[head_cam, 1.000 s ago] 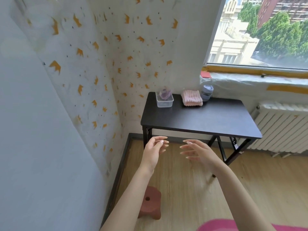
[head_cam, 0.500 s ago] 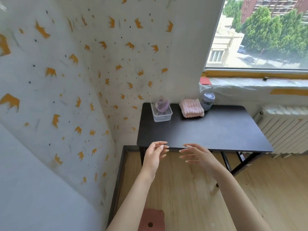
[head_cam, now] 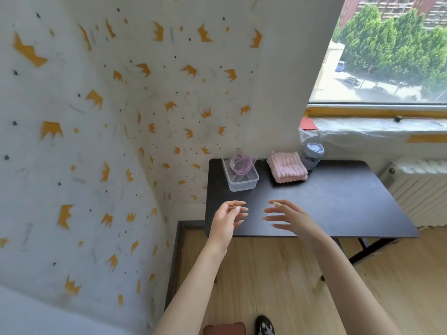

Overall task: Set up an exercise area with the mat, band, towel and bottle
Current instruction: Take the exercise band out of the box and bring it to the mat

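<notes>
Both hands now sit over the near part of the table (head_cam: 338, 201); half a second ago they hung just short of its front edge. Left hand (head_cam: 227, 218) and right hand (head_cam: 290, 218) are empty, with fingers loose and slightly spread and palms turned toward each other. There's a gap between the fingertips, and I can't tell if either touches the top. Black table stands in the room corner, crown-print wallpaper (head_cam: 169, 105) to the left, window (head_cam: 387, 56) above right, wood floor (head_cam: 266, 274) below. Along the far edge: a clear tub (head_cam: 242, 183) with the purple band (head_cam: 240, 163) coiled inside, the folded pink towel (head_cam: 289, 168) near its right, and the bottle (head_cam: 312, 155) just beside the towel's far right corner, at the wall. White radiator (head_cam: 420, 189) is right of the table. At the bottom edge are a brown stool (head_cam: 225, 328) and a dark patterned shoe (head_cam: 264, 326). Bare tabletop lies between hands and tub.
</notes>
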Motion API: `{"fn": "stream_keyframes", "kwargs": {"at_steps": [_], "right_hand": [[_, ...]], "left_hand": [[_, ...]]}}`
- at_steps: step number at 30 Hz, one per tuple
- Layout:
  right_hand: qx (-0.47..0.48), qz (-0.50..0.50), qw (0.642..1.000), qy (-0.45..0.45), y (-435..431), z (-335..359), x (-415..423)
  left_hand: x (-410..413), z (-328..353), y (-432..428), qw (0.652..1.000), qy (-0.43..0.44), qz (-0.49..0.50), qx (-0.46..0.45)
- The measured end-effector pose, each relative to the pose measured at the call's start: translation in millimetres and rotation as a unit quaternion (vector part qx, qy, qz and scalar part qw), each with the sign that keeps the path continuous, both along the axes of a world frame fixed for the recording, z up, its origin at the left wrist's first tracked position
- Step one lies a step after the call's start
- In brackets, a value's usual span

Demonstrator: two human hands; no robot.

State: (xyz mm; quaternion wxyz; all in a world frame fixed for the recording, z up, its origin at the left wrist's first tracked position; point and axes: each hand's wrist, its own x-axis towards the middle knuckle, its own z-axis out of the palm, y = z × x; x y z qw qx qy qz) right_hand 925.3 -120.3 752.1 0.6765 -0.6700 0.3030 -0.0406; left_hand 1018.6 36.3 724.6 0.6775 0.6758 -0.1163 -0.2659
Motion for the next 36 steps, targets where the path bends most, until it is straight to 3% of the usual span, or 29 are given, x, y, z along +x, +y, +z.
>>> {"fn": "stream_keyframes", "kwargs": {"at_steps": [13, 24, 36], "right_hand": [[-0.007, -0.002, 1.000, -0.020, -79.4, -3.1, 94.3], [0.014, -0.058, 0.998, 0.020, -171.5, -29.4, 172.1], [-0.037, -0.060, 0.997, 0.043, -228.4, -66.3, 228.8]], "left_hand": [[86.1, -5.8, -66.9, 1.000, 0.016, 0.019, -0.005], [149.4, -17.8, -147.9, 0.998, 0.065, 0.009, -0.002], [200.7, -73.6, -181.7, 0.994, 0.048, 0.035, 0.088]]}}
